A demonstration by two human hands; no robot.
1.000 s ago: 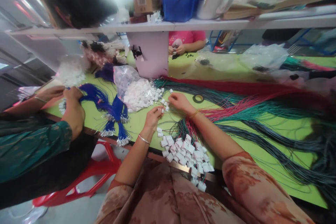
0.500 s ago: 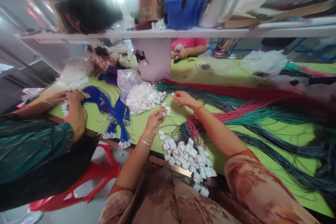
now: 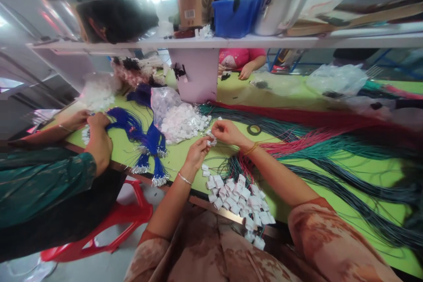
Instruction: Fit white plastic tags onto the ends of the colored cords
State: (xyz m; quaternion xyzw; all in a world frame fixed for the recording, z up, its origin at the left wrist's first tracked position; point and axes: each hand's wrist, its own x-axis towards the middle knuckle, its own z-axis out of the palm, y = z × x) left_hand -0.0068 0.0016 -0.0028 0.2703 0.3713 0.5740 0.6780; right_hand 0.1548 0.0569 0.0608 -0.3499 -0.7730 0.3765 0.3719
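My left hand (image 3: 197,152) is pinched on a small white connector (image 3: 209,142) over the green table (image 3: 185,152). Close beside it on the right, my right hand (image 3: 225,131) has its fingers curled together, and what they hold is too small to make out. Thin red, green and black wires (image 3: 243,163) run under my right wrist. In front of me, by the table edge, lies a heap of wired white connectors (image 3: 238,198). A pile of loose white connectors (image 3: 181,122) lies just beyond my hands.
A person in a green sleeve (image 3: 42,180) on the left handles blue wire bundles (image 3: 145,141). Another person in pink (image 3: 241,59) works across the table. Long wire bundles (image 3: 330,141) cover the right side. A tape roll (image 3: 254,130), a shelf (image 3: 231,42) overhead and a red stool (image 3: 109,222) are nearby.
My right hand drew back from the loose pile toward my left hand, and the two now meet around the small white connector. The view shifted slightly.
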